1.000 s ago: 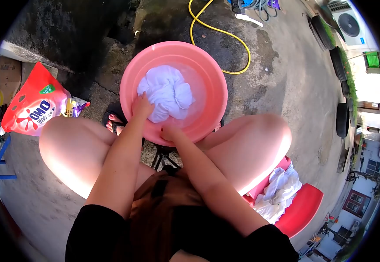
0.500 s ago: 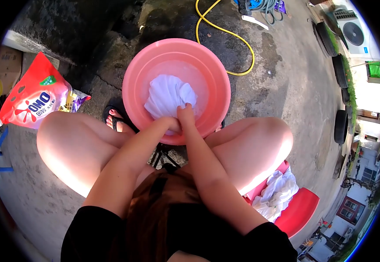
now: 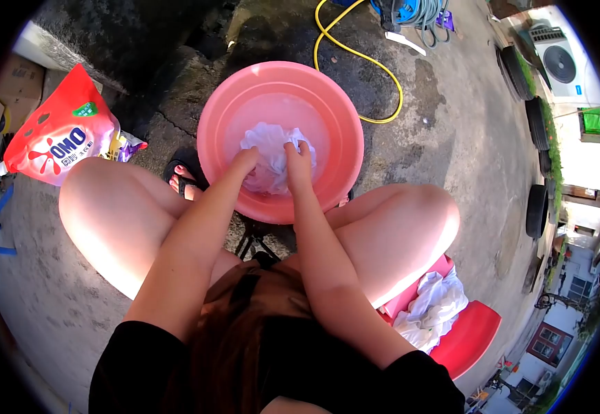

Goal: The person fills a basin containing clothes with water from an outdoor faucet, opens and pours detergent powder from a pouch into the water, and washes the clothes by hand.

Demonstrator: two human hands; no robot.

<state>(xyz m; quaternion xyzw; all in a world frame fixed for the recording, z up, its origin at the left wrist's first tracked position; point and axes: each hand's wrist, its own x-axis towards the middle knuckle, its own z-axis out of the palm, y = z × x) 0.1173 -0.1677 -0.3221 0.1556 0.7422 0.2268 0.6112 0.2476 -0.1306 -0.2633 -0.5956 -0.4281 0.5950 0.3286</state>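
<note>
A crumpled white cloth (image 3: 271,148) lies in shallow, cloudy water inside the pink basin (image 3: 212,138), which stands on the ground in front of my feet. At the cloth's left side my left hand (image 3: 246,160) is closed on its edge, fingertips partly hidden. My right hand (image 3: 298,157) grips the right side of the same cloth, with its fingers curled into a bunched fold. The two hands are apart, and the cloth sags between them.
A red OMO detergent bag (image 3: 58,138) stands left of the basin. A yellow hose (image 3: 376,65) curves along the ground behind it on the right. More white laundry (image 3: 432,307) is heaped by a red plastic tub or seat (image 3: 469,338) beside my right thigh.
My hands have moved from close together at the cloth's near edge to opposite sides of it. The cloth has gone from a smooth, puffed mound to a crumpled heap.
</note>
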